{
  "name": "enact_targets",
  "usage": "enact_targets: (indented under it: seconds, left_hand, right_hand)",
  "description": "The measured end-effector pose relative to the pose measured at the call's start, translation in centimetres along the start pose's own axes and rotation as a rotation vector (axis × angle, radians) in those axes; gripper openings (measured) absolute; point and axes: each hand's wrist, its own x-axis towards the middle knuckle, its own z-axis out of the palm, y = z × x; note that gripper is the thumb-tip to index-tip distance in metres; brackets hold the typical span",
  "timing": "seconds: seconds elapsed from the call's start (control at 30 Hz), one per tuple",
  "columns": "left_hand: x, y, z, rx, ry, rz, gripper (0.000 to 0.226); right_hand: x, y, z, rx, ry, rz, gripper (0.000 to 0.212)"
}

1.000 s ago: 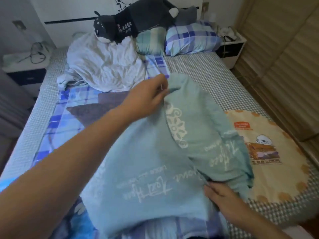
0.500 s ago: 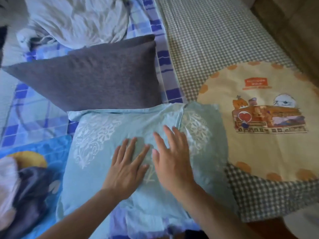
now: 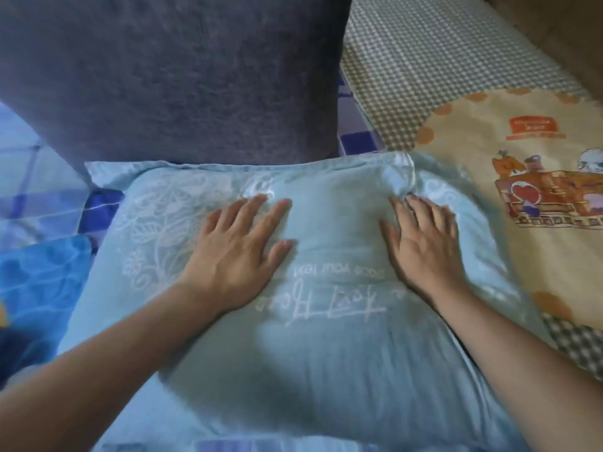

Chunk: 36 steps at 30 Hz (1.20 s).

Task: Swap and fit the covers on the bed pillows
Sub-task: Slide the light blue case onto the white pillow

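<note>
Pale teal cotton covers the plump rectangular pillow point(image 3: 326, 321), printed with white lace motifs and script that reads upside down from here and is partly blurred. It lies on the bed right in front of the person, its near edge cut off by the bottom of the frame. The left hand point(image 3: 238, 256) rests flat on the pillow's middle left, fingers straight and slightly spread, gripping nothing. The right hand point(image 3: 424, 246) lies flat toward the right, fingers extended, their tips at a bunched fold of cover near the far right corner; whether they catch that fold is hard to tell. A dark grey fabric pillow point(image 3: 182, 76) touches the teal pillow's far edge and runs out of view at the top. A cream round mat with a cartoon print point(image 3: 538, 256) sits just right, partly tucked under the teal cover's loose flap. Checked bedding point(image 3: 424, 70) shows beyond; blue plaid sheet point(image 3: 29, 177) lies left.
</note>
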Motion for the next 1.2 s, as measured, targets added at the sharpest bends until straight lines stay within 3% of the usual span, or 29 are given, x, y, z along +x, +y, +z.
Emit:
enact_targets:
  seconds: [0.13, 0.23, 0.3, 0.37, 0.43, 0.47, 0.5, 0.57, 0.6, 0.67, 0.77, 0.87, 0.97, 1.07, 1.2]
  left_hand:
    - [-0.7, 0.4, 2.8, 0.012, 0.083, -0.048, 0.064]
    - [-2.0, 1.7, 3.0, -0.003, 0.146, -0.085, 0.063]
    - [-4.2, 1.6, 1.5, -0.119, 0.188, -0.16, 0.06]
    - [-9.5, 1.4, 0.2, -0.379, 0.309, -0.253, 0.052]
    - [-17.2, 2.1, 0.8, -0.621, 0.539, -0.408, 0.033]
    - [-21.1, 2.5, 1.8, -0.757, 0.627, -0.577, 0.026]
    - [-24.5, 2.9, 2.9, -0.957, 0.673, -0.773, 0.019]
    - [-27.4, 3.1, 4.7, -1.64, 0.589, -1.136, 0.01]
    - [-27.2, 2.6, 5.6, -1.927, 0.472, -1.23, 0.02]
    - [-26.3, 1.7, 5.9, -2.193, 0.428, -1.258, 0.049]
    - [-25.1, 1.2, 4.8, -2.182, 0.489, -1.24, 0.054]
    - [-26.3, 3.0, 2.7, -2.155, 0.551, -1.158, 0.026]
    - [-27.0, 3.2, -0.3, -2.096, 0.693, -1.042, 0.023]
    - [-26.5, 2.6, -7.1, -1.983, 0.865, -0.894, 0.031]
    - [-25.8, 3.5, -20.5, -1.537, 1.201, -0.571, 0.033]
  right_hand:
    - [0.0, -0.8, 0.5, -0.051, 0.094, -0.013, 0.051]
    - [-0.9, -0.7, -0.4, -0.07, 0.041, -0.034, 0.066]
    - [-1.1, -1.2, -3.2, -0.077, -0.002, 0.011, 0.069]
    - [-2.9, -1.7, -7.8, -0.006, 0.103, 0.065, 0.055]
    - [-9.2, -2.8, -11.9, 0.318, 0.369, 0.052, 0.038]
    - [-13.8, -3.7, -12.8, 0.543, 0.472, 0.042, 0.029]
    - [-19.0, -4.9, -12.5, 0.778, 0.474, 0.094, 0.022]
    - [-27.9, -6.8, -10.3, 1.211, 0.28, 0.356, 0.016]
    - [-30.2, -7.3, -8.6, 1.407, 0.162, 0.557, 0.012]
    - [-31.2, -5.6, -6.4, 1.758, 0.008, 0.93, 0.014]
    - [-28.7, -1.5, -6.7, 2.211, -0.055, 1.038, 0.031]
    - [-28.0, -0.3, -7.9, 2.346, -0.008, 1.058, 0.036]
    - [-28.1, -0.2, -9.3, 2.132, 0.083, 1.043, 0.036]
    - [-25.0, 0.9, -15.3, 1.798, 0.454, 0.853, 0.03]
    - [-20.8, 1.2, -28.8, 1.679, 0.806, 0.629, 0.027]
